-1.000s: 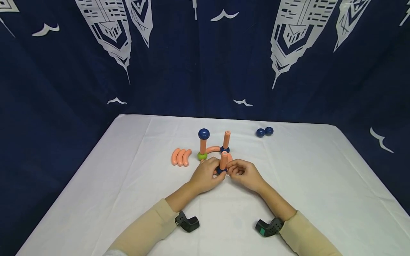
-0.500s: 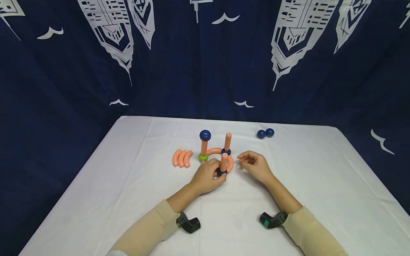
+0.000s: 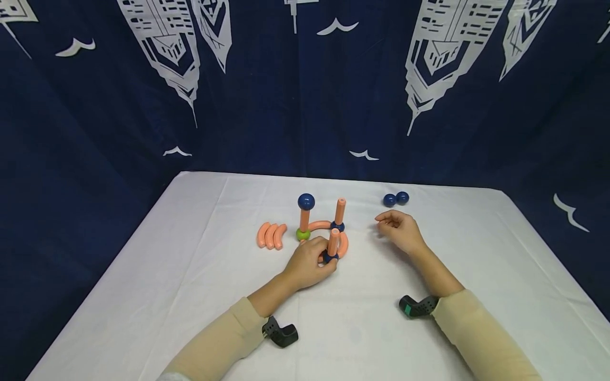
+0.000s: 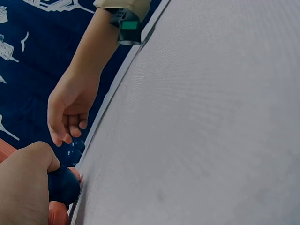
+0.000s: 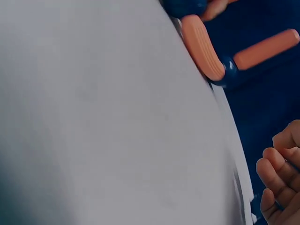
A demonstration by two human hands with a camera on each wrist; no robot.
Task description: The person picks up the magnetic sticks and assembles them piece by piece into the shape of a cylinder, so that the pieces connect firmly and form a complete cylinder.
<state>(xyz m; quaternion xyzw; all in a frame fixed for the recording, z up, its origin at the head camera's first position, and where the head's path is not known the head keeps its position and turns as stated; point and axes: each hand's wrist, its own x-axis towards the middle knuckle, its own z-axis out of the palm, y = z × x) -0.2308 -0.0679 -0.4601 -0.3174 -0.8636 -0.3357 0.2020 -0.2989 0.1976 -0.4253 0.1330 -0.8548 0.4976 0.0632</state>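
Note:
My left hand (image 3: 308, 263) grips a blue ball (image 4: 64, 185) at the near corner of a toy frame of balls and salmon-coloured rods. From that ball an upright rod (image 3: 334, 242) rises. A curved rod (image 5: 202, 49) links it to another blue ball (image 3: 337, 227) behind, which bears its own upright rod (image 3: 340, 210). Further left, a green ball (image 3: 302, 234) carries a rod topped by a blue ball (image 3: 306, 201). My right hand (image 3: 401, 232) holds nothing, its fingers loosely bent, just in front of two loose blue balls (image 3: 389, 200).
Three loose curved rods (image 3: 270, 236) lie side by side left of the frame. A white cloth covers the table (image 3: 229, 328), and a dark blue curtain (image 3: 305, 106) with white prints hangs behind its far edge.
My right hand has left the near corner of the frame and moved right and back towards the two loose blue balls. My left hand has kept its grip in place.

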